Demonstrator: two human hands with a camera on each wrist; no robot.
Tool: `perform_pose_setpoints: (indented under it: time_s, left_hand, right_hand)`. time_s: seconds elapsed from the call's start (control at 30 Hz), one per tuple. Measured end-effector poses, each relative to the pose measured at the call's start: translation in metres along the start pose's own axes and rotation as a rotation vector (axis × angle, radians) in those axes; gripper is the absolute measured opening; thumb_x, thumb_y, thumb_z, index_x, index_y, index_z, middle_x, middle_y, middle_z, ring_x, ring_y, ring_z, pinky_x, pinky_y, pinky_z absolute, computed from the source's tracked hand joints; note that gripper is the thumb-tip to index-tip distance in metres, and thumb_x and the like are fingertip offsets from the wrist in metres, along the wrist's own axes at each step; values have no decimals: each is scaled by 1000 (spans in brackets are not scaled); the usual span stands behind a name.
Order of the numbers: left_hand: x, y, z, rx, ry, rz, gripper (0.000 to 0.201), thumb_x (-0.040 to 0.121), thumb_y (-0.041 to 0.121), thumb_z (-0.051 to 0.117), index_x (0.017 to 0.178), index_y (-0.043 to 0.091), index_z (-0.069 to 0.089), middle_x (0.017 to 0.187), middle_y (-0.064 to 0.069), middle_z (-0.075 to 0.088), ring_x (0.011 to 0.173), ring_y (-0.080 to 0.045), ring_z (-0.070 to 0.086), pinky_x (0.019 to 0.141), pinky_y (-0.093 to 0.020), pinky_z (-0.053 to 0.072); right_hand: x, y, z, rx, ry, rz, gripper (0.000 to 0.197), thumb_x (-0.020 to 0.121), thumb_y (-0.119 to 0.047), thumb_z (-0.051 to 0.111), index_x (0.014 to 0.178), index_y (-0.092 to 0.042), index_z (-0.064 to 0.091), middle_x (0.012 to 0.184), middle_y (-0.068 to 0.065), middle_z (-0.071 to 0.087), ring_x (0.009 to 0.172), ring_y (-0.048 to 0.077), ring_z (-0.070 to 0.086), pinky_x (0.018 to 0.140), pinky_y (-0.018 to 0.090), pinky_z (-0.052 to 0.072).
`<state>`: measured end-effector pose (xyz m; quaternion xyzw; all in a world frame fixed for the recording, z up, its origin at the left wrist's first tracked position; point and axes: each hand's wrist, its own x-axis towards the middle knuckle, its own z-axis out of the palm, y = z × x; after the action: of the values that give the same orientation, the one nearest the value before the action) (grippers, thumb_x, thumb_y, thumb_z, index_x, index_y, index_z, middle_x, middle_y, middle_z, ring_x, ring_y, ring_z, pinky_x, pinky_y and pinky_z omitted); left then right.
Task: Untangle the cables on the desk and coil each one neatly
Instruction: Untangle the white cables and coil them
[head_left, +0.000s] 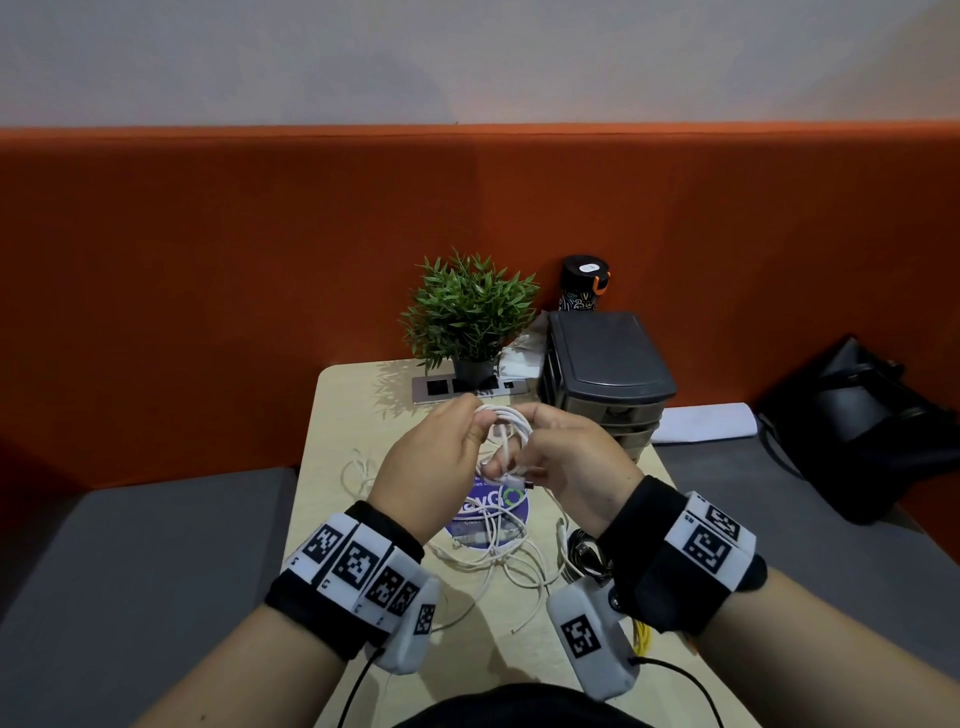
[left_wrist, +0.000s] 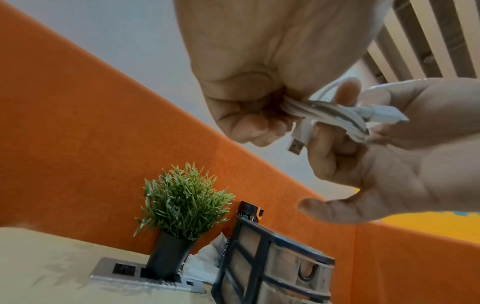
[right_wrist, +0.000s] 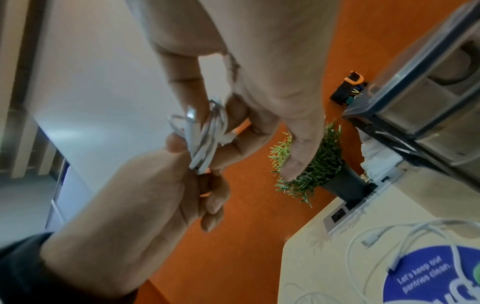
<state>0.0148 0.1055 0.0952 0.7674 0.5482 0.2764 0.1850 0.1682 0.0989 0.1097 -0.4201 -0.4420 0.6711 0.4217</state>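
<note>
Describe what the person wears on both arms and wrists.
Both forearms are bare, with no sleeves. Each wrist carries a black fabric band wrapped by a white strap printed with square black-and-white markers. A white box with one marker hangs under each wrist, trailing a thin black cable. The hands are ungloved.

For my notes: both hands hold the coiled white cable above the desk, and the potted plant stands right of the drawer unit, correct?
Nearly: the head view shows the potted plant left of the drawer unit. Both hands do hold the coiled white cable above the desk.
</note>
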Motion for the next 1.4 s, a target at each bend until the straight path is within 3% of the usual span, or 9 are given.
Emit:
perform_pose_setpoints:
  time_s: [0.13,0.4,0.5,0.63,0.87,1.0,1.1,1.3,1.4]
  left_hand:
    - [-1,3,-1,15,1,30,31,100,37,28,91,15,47,82,3,49,77,-20,49,66,-40,41]
    - [6,-6,-8,-22,161,-29,29,101,32,31,86,13,45,73,6,43,68,-14,40,57,-29,19]
    - [5,-8,-5,-74,204,-38,30,101,32,31,85,11,46,71,3,46,64,-12,43,54,-28,22]
    - [5,-10,-3,-133,235,-20,31,100,35,29,95,15,52,72,1,50,62,-22,53,57,-40,45]
    - [4,-5,-4,-195,178,36,27,100,34,33,87,19,50,68,2,51,58,-18,52,56,-46,48]
    - [-1,4,-1,-205,96,92,24,99,34,33,85,21,47,66,1,52,56,-14,53,54,-38,44]
    - [0,3,2,-211,102,82,27,99,35,33,86,15,47,68,-3,54,58,-19,55,56,-41,45]
    - [-2,10,1,-138,85,125,44,93,43,23,91,7,49,80,-1,48,64,-18,51,59,-34,42]
    - [-1,8,2,-137,148,110,40,94,41,24,86,8,46,78,1,43,68,-20,48,60,-31,38]
  right_hand:
    - [1,-3,3,-77,-1,-24,28,82,3,64,108,-4,57,70,9,61,55,16,60,61,28,47]
    - [-5,0,4,-527,-25,-57,94,64,0,83,133,-47,39,118,-2,54,81,24,67,75,36,58]
    - [-4,4,8,-469,87,-49,87,72,3,77,138,-39,39,115,4,54,71,22,64,77,44,58]
    - [-3,6,6,-188,80,-34,61,81,8,67,131,-22,50,94,10,56,70,28,66,65,28,56]
    - [0,7,6,-55,116,-37,63,61,-39,78,116,-14,60,98,10,66,88,23,68,86,36,54]
    - [1,5,4,58,108,-41,36,79,-12,70,113,-6,61,99,13,65,87,20,65,70,27,52]
    - [3,6,0,29,105,-34,46,77,11,67,119,-6,57,101,15,63,83,19,63,70,27,51]
    - [4,8,3,-75,143,-30,64,63,16,72,118,-13,58,117,25,60,96,37,64,90,50,52]
    - [5,8,2,-84,173,41,63,67,11,73,119,-19,53,107,22,59,81,34,66,81,46,55]
